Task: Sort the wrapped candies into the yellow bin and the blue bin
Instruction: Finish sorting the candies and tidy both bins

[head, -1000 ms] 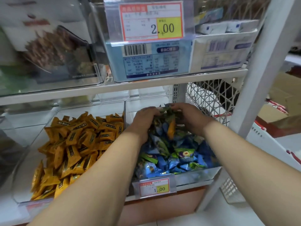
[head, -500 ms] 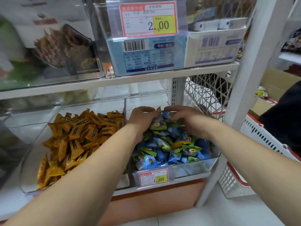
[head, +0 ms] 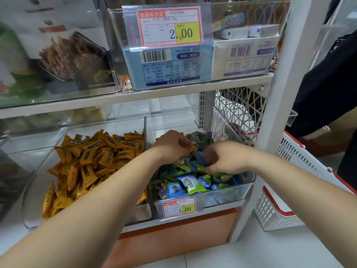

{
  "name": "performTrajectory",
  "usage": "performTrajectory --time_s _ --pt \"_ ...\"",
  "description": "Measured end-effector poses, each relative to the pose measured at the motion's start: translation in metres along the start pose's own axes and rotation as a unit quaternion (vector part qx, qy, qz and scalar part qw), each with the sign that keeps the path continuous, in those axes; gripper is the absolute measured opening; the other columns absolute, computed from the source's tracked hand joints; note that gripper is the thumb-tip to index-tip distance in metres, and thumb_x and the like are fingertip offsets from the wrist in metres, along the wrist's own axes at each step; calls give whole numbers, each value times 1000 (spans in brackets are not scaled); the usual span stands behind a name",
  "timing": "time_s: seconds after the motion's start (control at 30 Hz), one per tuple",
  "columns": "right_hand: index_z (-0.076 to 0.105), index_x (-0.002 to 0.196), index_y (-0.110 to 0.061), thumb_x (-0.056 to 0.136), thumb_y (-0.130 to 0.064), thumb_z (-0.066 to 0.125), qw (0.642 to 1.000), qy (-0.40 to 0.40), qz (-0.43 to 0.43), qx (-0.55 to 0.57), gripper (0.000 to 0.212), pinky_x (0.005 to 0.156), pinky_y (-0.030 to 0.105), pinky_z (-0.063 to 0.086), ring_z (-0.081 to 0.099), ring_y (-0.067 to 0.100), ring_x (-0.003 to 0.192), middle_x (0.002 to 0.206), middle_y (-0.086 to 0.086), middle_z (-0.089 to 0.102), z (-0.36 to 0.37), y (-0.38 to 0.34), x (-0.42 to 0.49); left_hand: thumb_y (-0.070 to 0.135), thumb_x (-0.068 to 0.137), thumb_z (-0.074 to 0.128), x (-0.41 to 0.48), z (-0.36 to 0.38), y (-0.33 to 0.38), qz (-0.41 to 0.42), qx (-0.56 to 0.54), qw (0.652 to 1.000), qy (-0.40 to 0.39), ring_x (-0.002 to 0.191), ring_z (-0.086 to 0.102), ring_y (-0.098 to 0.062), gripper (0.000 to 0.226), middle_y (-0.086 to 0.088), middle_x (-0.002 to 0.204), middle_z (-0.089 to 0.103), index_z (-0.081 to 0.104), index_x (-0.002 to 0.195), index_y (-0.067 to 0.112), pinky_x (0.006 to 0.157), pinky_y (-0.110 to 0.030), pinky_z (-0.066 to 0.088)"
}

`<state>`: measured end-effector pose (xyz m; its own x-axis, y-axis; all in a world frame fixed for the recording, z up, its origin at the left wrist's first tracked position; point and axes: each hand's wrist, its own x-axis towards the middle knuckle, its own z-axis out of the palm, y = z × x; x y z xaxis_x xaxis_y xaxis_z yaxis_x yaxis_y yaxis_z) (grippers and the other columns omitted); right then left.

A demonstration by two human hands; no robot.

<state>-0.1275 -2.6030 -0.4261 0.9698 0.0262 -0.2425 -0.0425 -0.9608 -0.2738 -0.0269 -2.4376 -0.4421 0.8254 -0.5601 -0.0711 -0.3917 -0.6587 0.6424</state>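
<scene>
Two clear bins sit side by side on the lower shelf. The left bin (head: 32, 182) holds a heap of yellow wrapped candies (head: 90, 161). The right bin (head: 228, 196) holds blue and green wrapped candies (head: 189, 182). Both my hands are over the right bin. My left hand (head: 172, 145) pinches a yellow candy (head: 192, 147) among the blue ones. My right hand (head: 224, 158) has its fingers curled into the blue and green wrappers, gripping some of them.
A price tag (head: 179, 208) hangs on the right bin's front. Above is a shelf with boxed goods (head: 168, 62) and a large price label (head: 170, 26). A white and red shopping basket (head: 293, 190) stands at the right, by a person in dark clothes (head: 328, 89).
Both hands have drawn back from the rear of the blue bin toward its middle. The left hand now pinches a yellow candy. The view has shifted a little.
</scene>
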Motion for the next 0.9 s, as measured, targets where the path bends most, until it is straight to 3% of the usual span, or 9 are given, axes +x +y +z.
performTrajectory --time_s 0.13,0.23,0.37,0.5,0.57,0.63,0.77,0.83,0.9 --pt "66 97 -19 76 -29 79 1000 6 2 -2 26 62 25 44 61 19 81 89 -2 67 7 -3 -1 22 84 76 -3 -3 1 17 22 999 17 93 61 -12 19 10 97 66 69 102 26 70 -18 42" --pt "69 104 -16 80 -27 76 1000 17 13 13 27 69 26 49 64 21 86 95 1 71 3 -4 -2 25 87 73 -6 -7 1 20 25 998 47 95 62 -14 18 6 101 67 68 105 25 79 -24 46" --pt "73 111 -22 88 -18 63 993 105 40 19 25 72 25 46 62 19 93 105 0 70 -14 0 -8 33 92 67 -14 -13 11 32 -47 992 116 86 63 -11 18 10 101 66 65 109 27 65 -18 45" --pt "72 98 -32 92 -17 61 954 238 45 179 19 62 21 41 59 8 75 89 -13 66 -28 -3 -23 33 93 67 -35 -31 27 28 -177 973 143 89 68 -26 17 4 97 71 71 105 23 77 -40 58" --pt "71 92 -30 93 -12 64 896 251 16 365 19 62 24 46 62 5 67 86 -6 70 -28 -15 -33 30 93 68 -54 -37 34 24 -282 954 101 91 71 -30 19 -2 94 75 72 106 18 81 -46 60" --pt "71 92 -27 93 -7 64 858 225 -9 462 21 60 28 50 64 5 63 86 1 73 -26 -31 -43 29 95 65 -75 -40 38 7 -395 918 47 92 73 -27 24 -7 99 76 67 115 14 79 -44 61" --pt "72 91 -26 91 -4 66 878 229 -62 416 22 66 20 54 66 3 75 86 -5 74 -25 -58 -47 26 101 52 -107 -46 38 -54 -539 841 -13 91 74 -33 27 -16 104 74 60 120 8 60 -35 61" --pt "72 91 -21 86 -3 72 894 231 -87 375 19 72 15 52 66 3 77 84 -6 73 -25 -72 -46 31 100 55 -117 -50 34 -73 -516 853 7 84 74 -31 28 -16 100 75 63 115 8 58 -34 60" --pt "72 94 -20 77 -8 82 900 237 -85 355 23 75 19 54 68 7 76 83 -5 73 -21 -85 -42 32 94 67 -125 -52 28 -41 -421 906 27 78 74 -26 27 -12 92 75 67 108 9 61 -32 59"
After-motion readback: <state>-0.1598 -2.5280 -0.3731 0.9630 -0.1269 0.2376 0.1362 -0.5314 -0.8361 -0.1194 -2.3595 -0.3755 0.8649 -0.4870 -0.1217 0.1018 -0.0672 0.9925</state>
